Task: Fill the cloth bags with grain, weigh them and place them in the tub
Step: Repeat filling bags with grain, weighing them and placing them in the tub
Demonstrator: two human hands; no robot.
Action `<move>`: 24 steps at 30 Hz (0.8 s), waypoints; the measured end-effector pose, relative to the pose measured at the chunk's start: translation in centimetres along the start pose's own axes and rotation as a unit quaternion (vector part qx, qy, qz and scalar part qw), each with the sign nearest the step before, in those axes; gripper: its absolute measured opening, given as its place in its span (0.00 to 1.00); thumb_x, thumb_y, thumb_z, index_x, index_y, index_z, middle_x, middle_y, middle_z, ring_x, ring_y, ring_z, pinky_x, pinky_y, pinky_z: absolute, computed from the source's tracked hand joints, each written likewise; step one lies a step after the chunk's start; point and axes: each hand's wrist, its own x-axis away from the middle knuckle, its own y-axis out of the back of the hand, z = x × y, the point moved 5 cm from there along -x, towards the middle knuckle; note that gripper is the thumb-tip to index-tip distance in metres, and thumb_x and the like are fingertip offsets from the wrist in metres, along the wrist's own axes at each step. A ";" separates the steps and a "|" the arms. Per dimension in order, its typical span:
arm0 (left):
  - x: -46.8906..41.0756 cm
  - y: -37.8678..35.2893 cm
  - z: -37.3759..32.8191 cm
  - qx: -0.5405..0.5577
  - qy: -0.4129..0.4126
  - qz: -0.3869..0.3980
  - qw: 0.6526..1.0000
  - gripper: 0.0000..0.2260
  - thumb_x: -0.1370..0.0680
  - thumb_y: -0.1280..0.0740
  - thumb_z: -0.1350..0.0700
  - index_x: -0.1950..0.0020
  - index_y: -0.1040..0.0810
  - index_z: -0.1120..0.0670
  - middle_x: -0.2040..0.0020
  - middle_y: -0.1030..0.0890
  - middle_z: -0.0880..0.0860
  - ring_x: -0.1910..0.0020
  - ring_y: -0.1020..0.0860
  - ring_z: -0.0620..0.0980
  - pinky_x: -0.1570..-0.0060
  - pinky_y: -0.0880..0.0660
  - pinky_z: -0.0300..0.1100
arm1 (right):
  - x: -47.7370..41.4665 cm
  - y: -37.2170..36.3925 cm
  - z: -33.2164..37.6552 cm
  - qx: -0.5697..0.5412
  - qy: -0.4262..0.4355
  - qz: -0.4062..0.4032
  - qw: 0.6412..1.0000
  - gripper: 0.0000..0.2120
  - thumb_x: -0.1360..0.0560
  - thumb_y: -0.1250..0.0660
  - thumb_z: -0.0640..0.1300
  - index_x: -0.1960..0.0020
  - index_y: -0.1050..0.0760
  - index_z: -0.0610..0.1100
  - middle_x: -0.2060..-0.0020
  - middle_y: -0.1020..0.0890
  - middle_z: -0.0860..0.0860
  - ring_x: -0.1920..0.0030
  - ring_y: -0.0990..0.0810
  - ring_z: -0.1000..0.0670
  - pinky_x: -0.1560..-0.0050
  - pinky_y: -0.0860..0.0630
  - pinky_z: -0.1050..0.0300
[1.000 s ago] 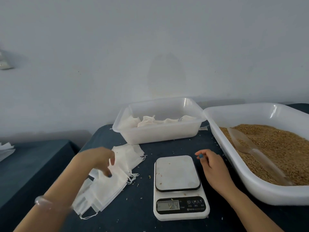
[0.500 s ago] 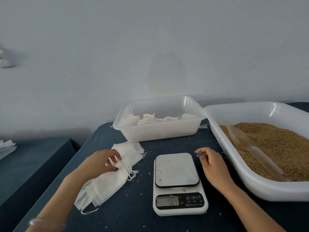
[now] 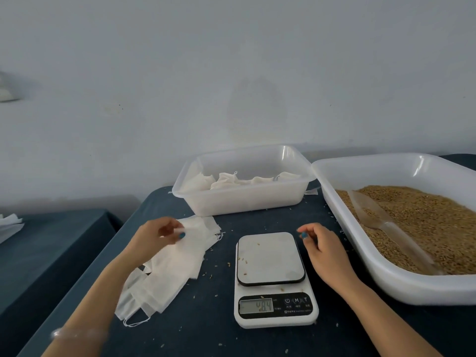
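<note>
Dark blue tabletop (image 3: 206, 318): left hand (image 3: 157, 234) pinches top flat white cloth bag (image 3: 192, 244) of stack (image 3: 154, 287) left of white digital scale (image 3: 270, 258), right hand (image 3: 324, 248) loosely curled, empty beside it; thin bags likely cling, so two may lift together.

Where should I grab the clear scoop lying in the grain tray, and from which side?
Take the scoop by its narrow handle, the end lying nearest you on the grain. Come down from above, over the near rim of the tray, with the right hand. The wide bowl points away from you, and the handle lies flat and exposed, running toward that rim.
</note>
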 end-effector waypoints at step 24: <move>1.3 -8.4 -15.2 0.134 -0.256 -0.224 0.931 0.06 0.25 0.26 0.58 0.51 0.21 0.54 0.57 0.15 0.42 0.58 0.17 0.38 0.61 0.21 0.37 | -2.3 -0.7 5.8 -0.210 0.072 0.036 0.974 0.14 0.25 0.35 0.57 0.50 0.17 0.50 0.58 0.14 0.59 0.51 0.17 0.58 0.44 0.23 0.53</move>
